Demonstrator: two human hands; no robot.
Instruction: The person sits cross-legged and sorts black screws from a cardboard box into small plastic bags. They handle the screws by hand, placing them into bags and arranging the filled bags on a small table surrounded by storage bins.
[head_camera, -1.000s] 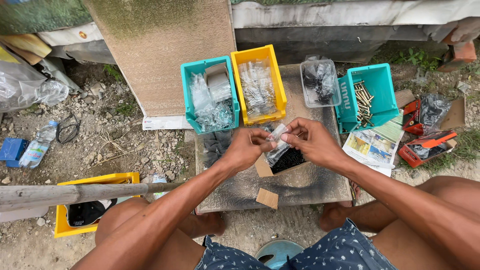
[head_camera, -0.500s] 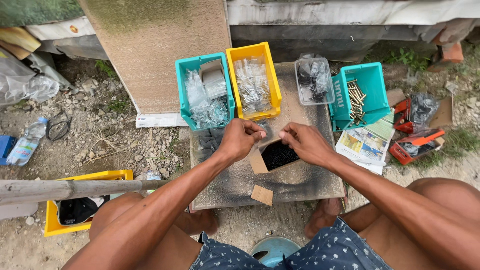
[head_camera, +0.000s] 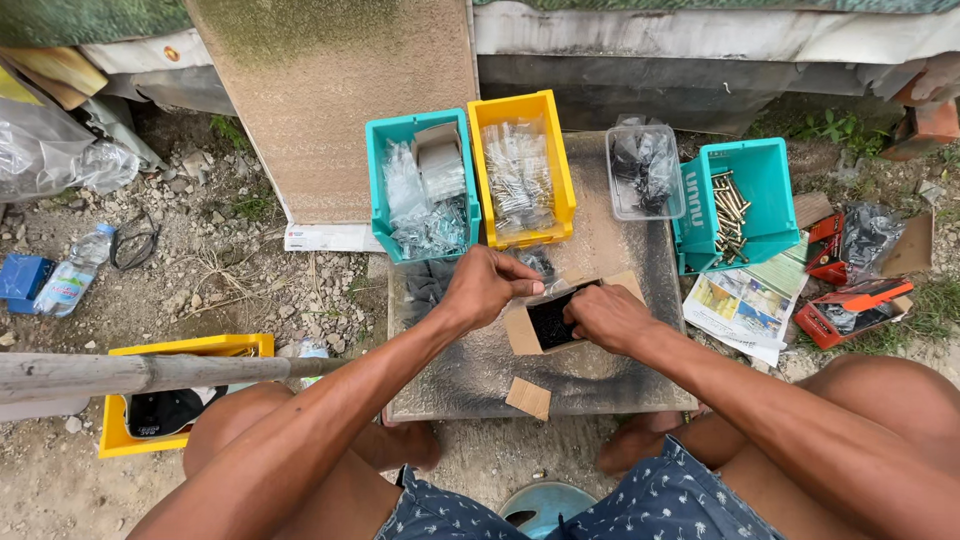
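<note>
Pinching a small clear bag (head_camera: 548, 288) over the open cardboard box (head_camera: 553, 322) of dark screws: left hand (head_camera: 487, 285) grip clamped on the bag, right hand (head_camera: 603, 315) closed at its lower edge. Judged mid-fill; sorted bins lie beyond my grip.

Both hands (head_camera: 545, 300) work over an open cardboard box (head_camera: 553, 320).

Hands' fingertips hidden inside cardboard box (head_camera: 548, 322); dark contents unclear. Bagged parts in yellow bin (head_camera: 520, 165) too small.
</note>
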